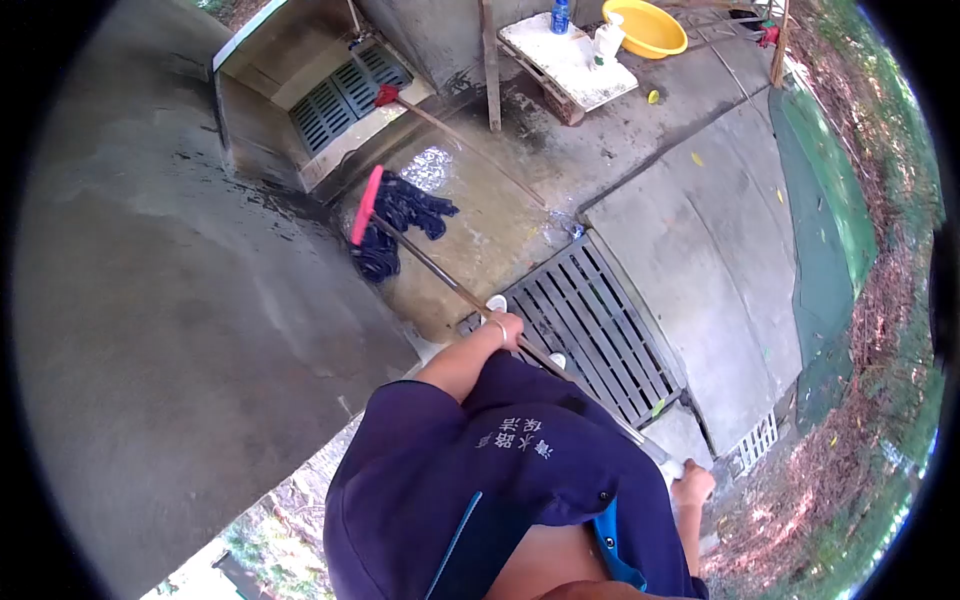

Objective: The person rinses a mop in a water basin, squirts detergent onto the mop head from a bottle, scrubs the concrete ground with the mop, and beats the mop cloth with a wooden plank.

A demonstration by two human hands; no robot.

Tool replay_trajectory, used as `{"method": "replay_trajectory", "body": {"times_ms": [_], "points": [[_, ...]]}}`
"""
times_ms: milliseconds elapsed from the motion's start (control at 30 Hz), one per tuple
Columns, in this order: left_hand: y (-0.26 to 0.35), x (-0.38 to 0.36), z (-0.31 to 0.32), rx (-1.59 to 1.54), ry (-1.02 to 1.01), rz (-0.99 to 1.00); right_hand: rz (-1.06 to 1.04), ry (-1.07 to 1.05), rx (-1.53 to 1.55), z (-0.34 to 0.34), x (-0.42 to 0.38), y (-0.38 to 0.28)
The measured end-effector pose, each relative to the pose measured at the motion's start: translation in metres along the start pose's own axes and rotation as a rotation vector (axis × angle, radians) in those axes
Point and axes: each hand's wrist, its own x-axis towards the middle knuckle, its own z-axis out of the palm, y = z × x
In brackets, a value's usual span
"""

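Observation:
My left hand (503, 330), with a light band at its wrist, is wrapped round the middle of a long mop handle (430, 264). Lower right, my right hand (693, 485) closes near the pale top end of the same handle. At the far end is the mop's pink bar head (367, 207). Dark blue cloth strands (410, 205) spread beside and below that bar on the wet concrete floor (490, 215); where they join it is hard to see. The handle slants across the front of my dark shirt.
A slotted floor grate (590, 320) lies under my feet. Another stick with a red end (387, 95) leans at the concrete basin (330, 150). A white board (560, 65) carries a blue bottle (560, 16) and a white bottle (607, 42), near a yellow tub (655, 30). A wall (180, 300) rises left.

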Motion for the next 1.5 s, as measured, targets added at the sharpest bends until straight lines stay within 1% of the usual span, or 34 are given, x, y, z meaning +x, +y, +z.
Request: {"method": "replay_trajectory", "body": {"times_ms": [67,167,267,367,400,433,500,567,600,633,667,733,767,800,833,900,933,967,1000,1033,1067,1100,1133,1167,1200,1233,1267,1300,1333,1367,1400,1433,1467,1500], "points": [[-0.018,-0.011,0.000,0.039,0.052,-0.019,-0.050,0.004,0.095,0.013,0.007,-0.012],[-0.005,-0.020,-0.004,0.047,0.080,-0.051,-0.075,0.017,0.141,0.030,0.000,-0.001],[0.015,-0.002,0.003,0.066,0.049,-0.068,-0.053,0.025,0.115,0.024,-0.011,0.014],[0.036,0.016,0.007,0.038,0.064,-0.011,-0.024,-0.011,0.041,0.014,-0.033,0.032],[0.047,0.026,0.012,0.075,0.073,0.005,-0.004,-0.019,0.025,0.015,-0.042,0.040],[0.060,0.034,0.017,0.086,0.063,0.056,0.016,-0.026,0.009,0.015,-0.051,0.048],[0.089,0.057,0.041,0.056,-0.022,0.117,0.032,-0.143,-0.042,0.013,-0.070,0.071],[0.115,0.062,0.054,0.046,-0.106,0.240,-0.043,-0.475,0.162,0.002,-0.087,0.100],[0.125,0.056,0.053,0.025,-0.145,0.312,-0.134,-0.536,0.238,-0.015,-0.100,0.104],[0.130,0.053,0.048,0.004,-0.183,0.383,-0.178,-0.567,0.274,-0.025,-0.101,0.099],[0.126,0.052,0.045,0.000,-0.185,0.391,-0.220,-0.599,0.311,-0.037,-0.102,0.094],[0.112,0.045,0.037,-0.016,-0.180,0.471,-0.142,-0.738,0.228,-0.054,-0.096,0.070],[0.095,0.044,0.035,-0.017,-0.186,0.474,-0.058,-0.743,0.244,-0.053,-0.093,0.054],[0.071,0.046,0.031,-0.006,-0.142,0.425,0.027,-0.745,0.261,-0.052,-0.090,0.039],[0.045,0.047,0.024,0.003,-0.095,0.375,0.069,-0.729,0.257,-0.053,-0.081,0.020],[-0.012,0.051,0.005,0.075,-0.039,0.236,0.059,-0.649,0.235,-0.051,-0.053,-0.028],[-0.046,0.061,0.009,0.105,0.079,0.161,0.028,-0.599,0.227,-0.054,-0.036,-0.056],[-0.081,0.061,-0.001,0.150,0.233,0.135,-0.010,-0.543,0.225,-0.062,-0.016,-0.087],[-0.124,0.081,0.009,0.152,0.378,0.026,-0.053,-0.488,0.242,-0.074,0.004,-0.117],[-0.163,0.100,0.018,0.157,0.526,-0.084,-0.110,-0.460,0.322,-0.114,0.026,-0.157],[-0.185,0.090,-0.003,0.163,0.529,-0.085,-0.184,-0.442,0.327,-0.135,0.046,-0.188],[-0.200,0.071,-0.038,0.147,0.590,-0.105,-0.224,-0.414,0.292,-0.147,0.064,-0.211],[-0.206,0.050,-0.072,0.129,0.653,-0.127,-0.257,-0.411,0.215,-0.167,0.075,-0.221],[-0.198,0.036,-0.096,0.064,0.630,-0.032,-0.279,-0.342,0.208,-0.171,0.081,-0.214],[-0.180,0.025,-0.114,0.001,0.601,0.066,-0.305,-0.295,0.195,-0.191,0.084,-0.214],[-0.158,0.015,-0.126,-0.127,0.630,0.241,-0.329,-0.251,0.185,-0.220,0.084,-0.215],[-0.134,0.009,-0.128,-0.264,0.894,0.537,-0.336,-0.204,0.098,-0.245,0.085,-0.219],[-0.107,-0.006,-0.145,-0.261,0.695,0.618,-0.343,-0.157,0.009,-0.273,0.087,-0.224],[-0.078,-0.023,-0.163,-0.352,0.809,0.682,-0.344,-0.107,-0.025,-0.307,0.087,-0.232],[-0.056,-0.039,-0.187,-0.467,0.876,0.599,-0.345,-0.056,-0.061,-0.342,0.085,-0.243],[-0.050,-0.038,-0.210,-0.538,0.878,0.547,-0.332,0.078,0.005,-0.372,0.081,-0.254],[-0.053,-0.036,-0.235,-0.546,0.937,0.524,-0.320,0.211,0.071,-0.400,0.076,-0.266],[-0.060,-0.042,-0.263,-0.512,1.110,0.510,-0.478,0.518,0.105,-0.434,0.071,-0.281],[-0.071,-0.049,-0.292,-0.583,1.187,0.511,-0.639,0.823,0.138,-0.460,0.068,-0.292]]}}
